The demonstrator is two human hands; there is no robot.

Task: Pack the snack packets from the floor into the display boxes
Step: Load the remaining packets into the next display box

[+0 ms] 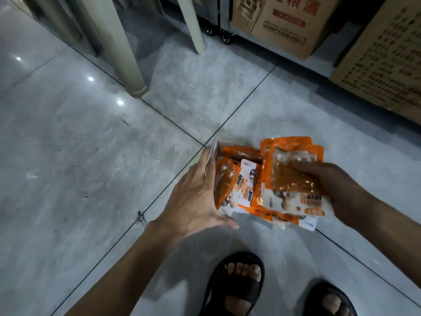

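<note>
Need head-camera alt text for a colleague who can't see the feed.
The right hand grips a stack of orange snack packets at an open display box holding more packets; the left hand rests against the box's side, on a grey tiled floor.

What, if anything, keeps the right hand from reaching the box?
Probably nothing: yes. The right hand, gripping packets, hovers over the open box; the left hand rests on its side.

Grey glossy tiled floor [68, 156]. Red-printed cardboard carton [289, 26] at the far edge. Black casters [225, 38] just left of it, two cream legs [123, 53] further left. Second carton [382, 65] to its right.
</note>
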